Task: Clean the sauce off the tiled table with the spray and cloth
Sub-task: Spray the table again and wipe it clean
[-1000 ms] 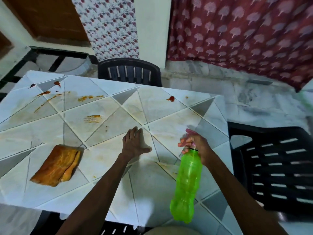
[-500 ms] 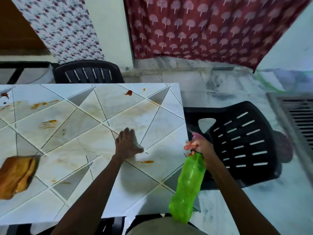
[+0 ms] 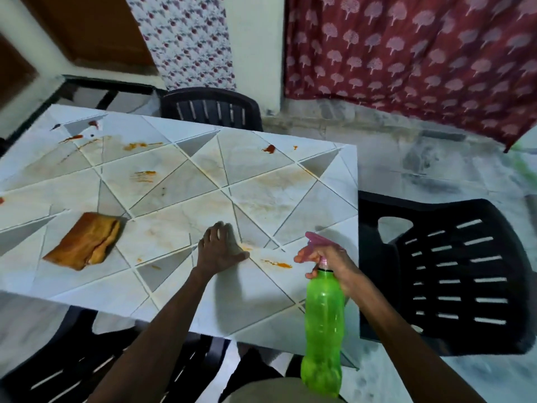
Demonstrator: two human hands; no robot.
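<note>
Sauce point(image 3: 276, 263) is lying as a short orange streak on the tiled table point(image 3: 261, 309), in the gap between our two hands. More of it is showing as spots and smears across the far and left tiles. The near streak is running with its long axis roughly left to right, sloping a little toward us at its right end.

Our left hand point(image 3: 219, 248) is resting palm down on the tiles with fingers spread, holding nothing, just beside the streak's left end. Our right hand point(image 3: 331, 261) is gripping the neck of the green spray bottle point(image 3: 324, 321), fingers curled round its pink trigger head, and the bottle is hanging down over the table's near right corner. The nozzle is pointing away from us and leftward, with the streak just to its left, so we are judging the right hand the nearer one for spraying.

The folded orange cloth point(image 3: 84, 241) is lying flat well to the left, apart from both hands. We are expecting the left hand to be the one reaching for it, sideways across the tiles.
</note>
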